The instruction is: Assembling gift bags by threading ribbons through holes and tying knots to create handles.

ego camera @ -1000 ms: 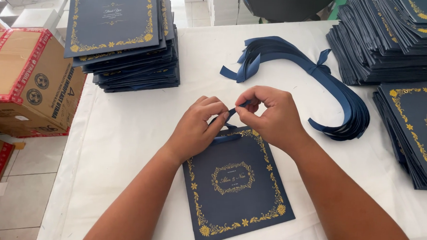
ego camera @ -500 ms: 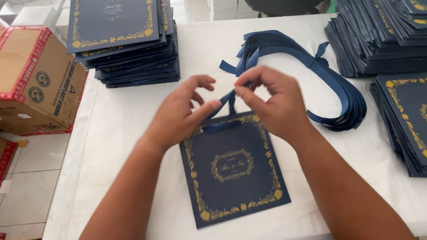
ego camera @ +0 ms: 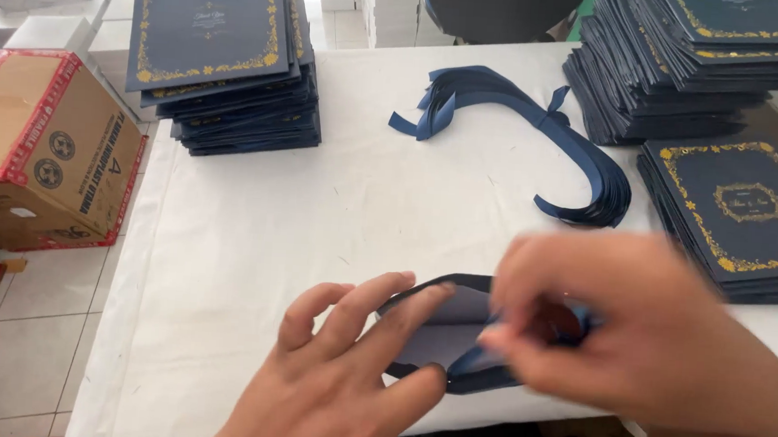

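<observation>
Dark blue paper bag [ego camera: 440,334] lies at the near edge of the white tabletop [ego camera: 317,214]. The left hand [ego camera: 352,378] spreads its mouth open, fingers loose. The right hand [ego camera: 634,337] pinches a blue ribbon [ego camera: 488,360] there. Fitting the ribbon looks underway; it needs careful threading.

Packing workshop: stacked folders [ego camera: 224,51], cartons [ego camera: 47,148]

We see a table [ego camera: 253,237] covered with a white sheet. On it lie 3 stacks of dark blue folders with gold borders: 1 stack [ego camera: 223,55] at the far left, 1 tall stack [ego camera: 687,57] at the far right, and a lower stack [ego camera: 740,213] just in front of it. A bundle of blue ribbons [ego camera: 538,129] lies between the stacks. Near the front edge lies an open blue folder [ego camera: 440,334].
</observation>
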